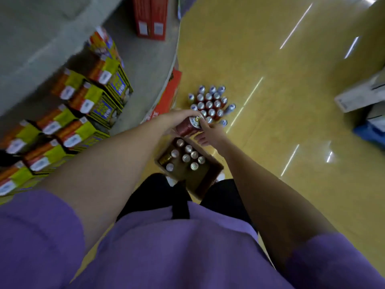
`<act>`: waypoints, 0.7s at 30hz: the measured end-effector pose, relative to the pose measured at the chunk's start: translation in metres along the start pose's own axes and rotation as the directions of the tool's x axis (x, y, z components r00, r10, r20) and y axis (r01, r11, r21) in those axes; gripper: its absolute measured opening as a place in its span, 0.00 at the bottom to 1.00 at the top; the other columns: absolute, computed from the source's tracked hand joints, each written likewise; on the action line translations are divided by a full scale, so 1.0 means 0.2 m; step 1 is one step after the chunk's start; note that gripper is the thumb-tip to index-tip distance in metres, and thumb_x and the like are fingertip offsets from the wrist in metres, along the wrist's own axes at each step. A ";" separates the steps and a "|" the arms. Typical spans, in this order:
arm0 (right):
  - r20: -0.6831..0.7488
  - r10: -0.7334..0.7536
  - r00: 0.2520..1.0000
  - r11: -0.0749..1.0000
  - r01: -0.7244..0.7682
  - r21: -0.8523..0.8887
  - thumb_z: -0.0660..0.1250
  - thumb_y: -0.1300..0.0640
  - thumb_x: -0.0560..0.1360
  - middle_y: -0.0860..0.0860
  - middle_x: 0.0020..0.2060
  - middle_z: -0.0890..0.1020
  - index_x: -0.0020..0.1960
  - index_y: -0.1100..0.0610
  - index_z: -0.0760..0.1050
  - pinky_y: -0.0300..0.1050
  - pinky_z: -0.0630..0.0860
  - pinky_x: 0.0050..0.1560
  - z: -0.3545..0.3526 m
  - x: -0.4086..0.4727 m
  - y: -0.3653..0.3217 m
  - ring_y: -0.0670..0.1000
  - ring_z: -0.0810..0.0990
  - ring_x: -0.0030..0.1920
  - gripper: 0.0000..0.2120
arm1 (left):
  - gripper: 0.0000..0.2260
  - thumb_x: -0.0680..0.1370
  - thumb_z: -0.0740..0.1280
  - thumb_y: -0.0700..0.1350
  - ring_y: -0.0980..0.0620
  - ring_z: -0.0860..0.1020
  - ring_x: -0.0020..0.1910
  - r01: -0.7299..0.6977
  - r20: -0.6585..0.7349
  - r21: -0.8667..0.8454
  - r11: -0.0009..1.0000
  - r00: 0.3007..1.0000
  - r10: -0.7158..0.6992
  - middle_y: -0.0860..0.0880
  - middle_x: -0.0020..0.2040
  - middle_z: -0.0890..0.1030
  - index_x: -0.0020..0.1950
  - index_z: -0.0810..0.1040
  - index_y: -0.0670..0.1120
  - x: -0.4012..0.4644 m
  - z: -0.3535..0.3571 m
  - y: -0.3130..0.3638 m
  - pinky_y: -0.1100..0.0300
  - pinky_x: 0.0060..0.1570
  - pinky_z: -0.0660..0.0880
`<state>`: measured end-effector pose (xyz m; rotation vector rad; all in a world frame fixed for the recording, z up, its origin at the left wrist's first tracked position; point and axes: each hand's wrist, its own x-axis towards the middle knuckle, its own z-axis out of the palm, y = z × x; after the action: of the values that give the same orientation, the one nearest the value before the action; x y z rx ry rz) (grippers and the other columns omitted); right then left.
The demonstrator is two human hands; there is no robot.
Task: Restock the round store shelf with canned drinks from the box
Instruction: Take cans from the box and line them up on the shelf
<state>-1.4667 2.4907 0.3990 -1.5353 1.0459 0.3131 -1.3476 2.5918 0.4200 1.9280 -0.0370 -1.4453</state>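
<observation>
A red can (190, 125) with a light top is held above the cardboard box (210, 174) on the floor. My left hand (177, 119) grips the can's side from the left. My right hand (209, 132) holds its top end from the right, fingers partly spread. Inside the box stand several cans (187, 156) with silver tops, and part of the box floor is bare. The grey round shelf (154, 65) curves along the left.
Yellow-and-orange cartons (83, 105) fill the shelf's tier at left; red boxes (151, 17) stand on it at the top. A cluster of red bottles (210, 105) stands on the yellow floor beyond the box. White and blue boxes (366, 101) sit at the right edge.
</observation>
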 end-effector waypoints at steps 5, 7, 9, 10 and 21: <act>-0.154 -0.151 0.976 0.986 0.161 0.054 0.66 0.41 0.76 0.55 0.38 0.81 0.52 0.61 0.78 0.52 0.79 0.41 -0.10 -0.20 -0.20 0.56 0.80 0.37 0.21 | 0.23 0.69 0.65 0.68 0.49 0.81 0.32 -0.068 0.128 0.138 0.988 0.991 0.050 0.49 0.39 0.83 0.48 0.80 0.51 -0.34 -0.09 0.21 0.58 0.40 0.74; -0.177 -0.229 0.957 0.961 0.252 0.118 0.67 0.47 0.77 0.56 0.39 0.80 0.52 0.62 0.78 0.50 0.77 0.41 -0.13 -0.27 -0.29 0.54 0.78 0.37 0.17 | 0.19 0.73 0.62 0.66 0.49 0.79 0.29 -0.067 0.139 0.107 0.992 0.989 0.052 0.48 0.34 0.80 0.43 0.77 0.50 -0.46 -0.10 0.27 0.58 0.41 0.72; -0.179 -0.298 0.938 0.937 0.323 0.133 0.67 0.49 0.78 0.55 0.40 0.80 0.52 0.60 0.78 0.48 0.76 0.41 -0.15 -0.35 -0.39 0.53 0.78 0.38 0.14 | 0.19 0.74 0.63 0.64 0.46 0.79 0.35 -0.087 0.114 0.047 0.995 0.990 0.081 0.45 0.40 0.78 0.46 0.75 0.49 -0.54 -0.11 0.31 0.55 0.40 0.75; -0.170 -0.318 0.933 0.928 0.343 0.145 0.66 0.49 0.78 0.55 0.41 0.80 0.53 0.61 0.77 0.47 0.76 0.40 -0.16 -0.39 -0.43 0.53 0.78 0.40 0.14 | 0.19 0.73 0.64 0.65 0.44 0.79 0.38 -0.101 0.098 0.018 0.995 0.990 0.098 0.43 0.44 0.77 0.49 0.75 0.49 -0.58 -0.11 0.33 0.53 0.38 0.77; -0.019 -0.612 0.791 0.771 0.601 0.212 0.73 0.50 0.74 0.55 0.49 0.82 0.59 0.63 0.76 0.44 0.79 0.43 -0.31 -0.86 -0.73 0.53 0.82 0.48 0.21 | 0.27 0.64 0.67 0.65 0.40 0.81 0.43 -0.185 -0.045 -0.134 0.974 0.983 0.180 0.41 0.48 0.80 0.52 0.77 0.47 -1.11 -0.15 0.56 0.47 0.45 0.79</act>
<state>-1.4757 2.4968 0.6331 -1.5737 0.4690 -0.2090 -1.3612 2.6178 0.6685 1.7859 -0.0949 -1.2618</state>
